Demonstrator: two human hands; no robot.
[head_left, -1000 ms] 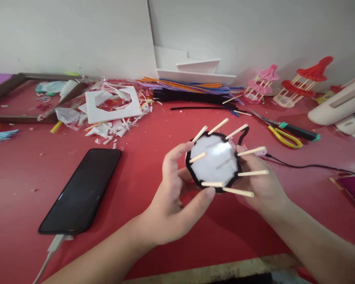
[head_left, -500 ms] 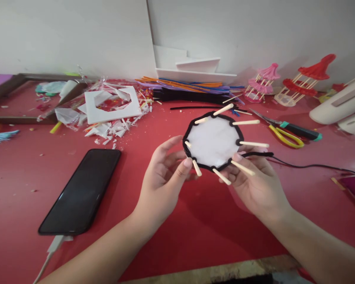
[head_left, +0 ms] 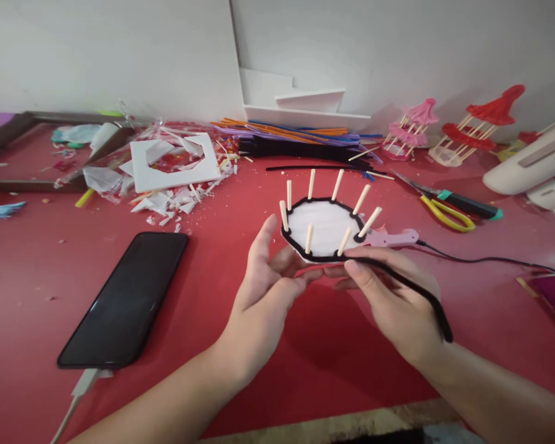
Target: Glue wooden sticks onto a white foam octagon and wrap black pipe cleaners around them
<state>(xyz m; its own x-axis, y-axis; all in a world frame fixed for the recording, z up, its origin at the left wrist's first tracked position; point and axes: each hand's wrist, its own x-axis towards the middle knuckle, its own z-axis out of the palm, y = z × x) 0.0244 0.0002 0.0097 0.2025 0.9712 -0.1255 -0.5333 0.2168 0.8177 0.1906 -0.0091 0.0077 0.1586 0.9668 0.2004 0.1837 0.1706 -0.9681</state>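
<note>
Between both hands an octagonal white foam base (head_left: 321, 229) is held almost level above the table. Several short wooden sticks (head_left: 311, 184) stand up around its edge. A black pipe cleaner (head_left: 416, 285) wraps the rim around the stick bottoms, and its loose end droops over my right hand (head_left: 398, 302). That hand pinches the base's near right edge together with the pipe cleaner, thumb on top. My left hand (head_left: 263, 302) supports the near left edge from below, with its index finger raised beside the rim. Its other fingertips are partly hidden under the base.
Behind the base lies a pink tool handle (head_left: 395, 238) with a black cord. Yellow-handled scissors (head_left: 448, 214) and a black-and-teal tool (head_left: 472, 203) lie right. A phone (head_left: 124, 299) is left. Foam scraps (head_left: 173, 203), pipe cleaners (head_left: 300, 148) and small stick models (head_left: 472, 132) line the back.
The base has tipped from facing me to nearly flat, so its sticks now point up. The pipe cleaner's loose end has swung down across my right hand, and the pink handle shows more.
</note>
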